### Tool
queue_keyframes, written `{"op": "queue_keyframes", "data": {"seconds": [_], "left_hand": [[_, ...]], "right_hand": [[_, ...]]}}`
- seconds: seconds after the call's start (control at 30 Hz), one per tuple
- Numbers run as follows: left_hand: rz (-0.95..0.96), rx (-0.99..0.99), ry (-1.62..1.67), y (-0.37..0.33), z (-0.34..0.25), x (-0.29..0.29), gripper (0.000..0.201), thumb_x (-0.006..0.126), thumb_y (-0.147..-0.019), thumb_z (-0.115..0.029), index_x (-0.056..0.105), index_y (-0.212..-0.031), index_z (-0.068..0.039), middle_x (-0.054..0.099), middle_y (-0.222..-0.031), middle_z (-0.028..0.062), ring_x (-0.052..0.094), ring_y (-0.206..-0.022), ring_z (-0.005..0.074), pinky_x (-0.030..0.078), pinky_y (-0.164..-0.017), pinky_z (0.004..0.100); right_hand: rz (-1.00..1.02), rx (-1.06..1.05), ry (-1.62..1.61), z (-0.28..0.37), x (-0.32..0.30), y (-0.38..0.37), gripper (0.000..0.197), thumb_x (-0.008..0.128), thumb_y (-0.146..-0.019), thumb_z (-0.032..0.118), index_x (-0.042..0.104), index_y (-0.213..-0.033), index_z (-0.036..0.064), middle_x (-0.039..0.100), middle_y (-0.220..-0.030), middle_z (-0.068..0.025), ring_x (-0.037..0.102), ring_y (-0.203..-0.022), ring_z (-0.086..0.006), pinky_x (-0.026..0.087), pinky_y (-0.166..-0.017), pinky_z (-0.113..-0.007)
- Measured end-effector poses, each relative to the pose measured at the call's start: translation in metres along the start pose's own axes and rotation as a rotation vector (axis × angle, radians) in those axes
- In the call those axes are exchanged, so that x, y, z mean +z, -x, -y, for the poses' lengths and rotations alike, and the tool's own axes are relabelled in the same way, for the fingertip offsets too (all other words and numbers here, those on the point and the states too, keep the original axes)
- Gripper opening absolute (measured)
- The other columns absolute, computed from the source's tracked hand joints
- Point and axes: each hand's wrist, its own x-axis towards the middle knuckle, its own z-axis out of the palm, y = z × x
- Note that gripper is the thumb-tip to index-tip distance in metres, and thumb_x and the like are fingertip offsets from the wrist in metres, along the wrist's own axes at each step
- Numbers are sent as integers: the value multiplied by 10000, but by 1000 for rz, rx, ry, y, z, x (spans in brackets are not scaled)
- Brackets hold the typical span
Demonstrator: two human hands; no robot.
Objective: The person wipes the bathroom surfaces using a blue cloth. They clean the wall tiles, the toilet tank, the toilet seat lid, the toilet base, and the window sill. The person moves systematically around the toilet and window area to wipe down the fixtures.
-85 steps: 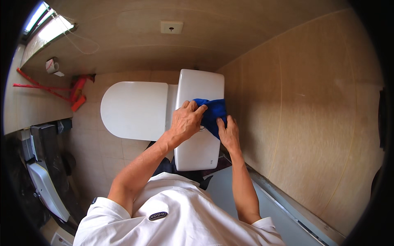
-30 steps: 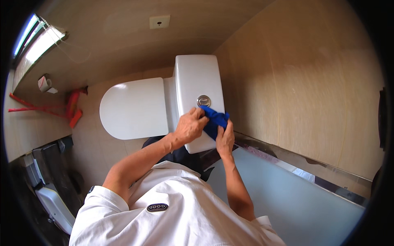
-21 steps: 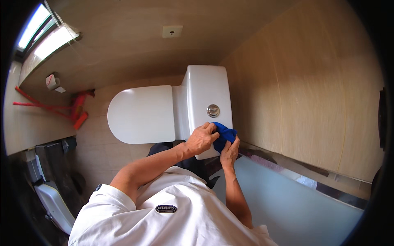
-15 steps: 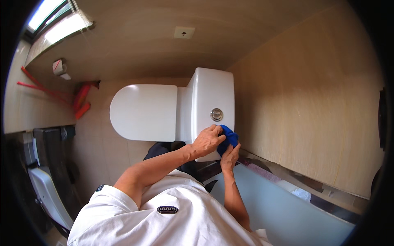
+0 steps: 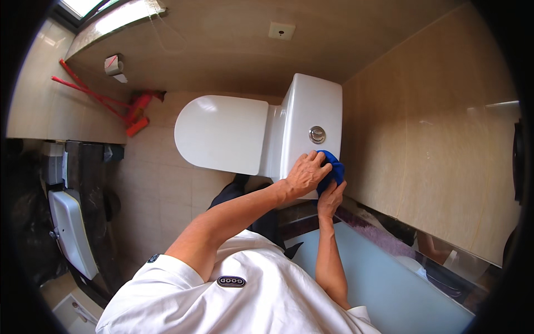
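Blue cloth (image 5: pixel 334 170), two hands, one cistern (image 5: pixel 311 119)

One toilet (image 5: pixel 222 133), one blue cloth (image 5: pixel 334 168), two hands.

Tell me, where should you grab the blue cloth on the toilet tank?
Probably the bunched edge of the blue cloth, coming from above at the near corner of the toilet tank. It lies crumpled on the flat lid under the left hand, with the right hand at its lower edge.
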Motion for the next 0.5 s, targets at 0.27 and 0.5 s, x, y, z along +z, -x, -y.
{"op": "queue_keyframes", "data": {"seconds": [0.27, 0.5], "left_hand": [[51, 40, 52, 29, -6, -8, 169, 647, -809, -126, 613, -971, -95, 541, -1000, 119, 548, -928, 293, 468, -775, 412], [47, 138, 121, 64, 5, -15, 121, 658, -796, -124, 599, -888, -73, 538, -949, 132, 554, -863, 292, 496, -787, 400]], "right_hand": [[6, 146, -91, 1, -4, 27, 391, 420, -1025, 221, 425, -1342, -8, 594, -1216, -272, 615, -1085, -401, 486, -934, -452], [-131, 225, -138, 29, 11, 70, 444, 395, -1033, 216, 340, -1430, 25, 538, -1309, -282, 579, -1151, -418, 469, -972, -459]]}}
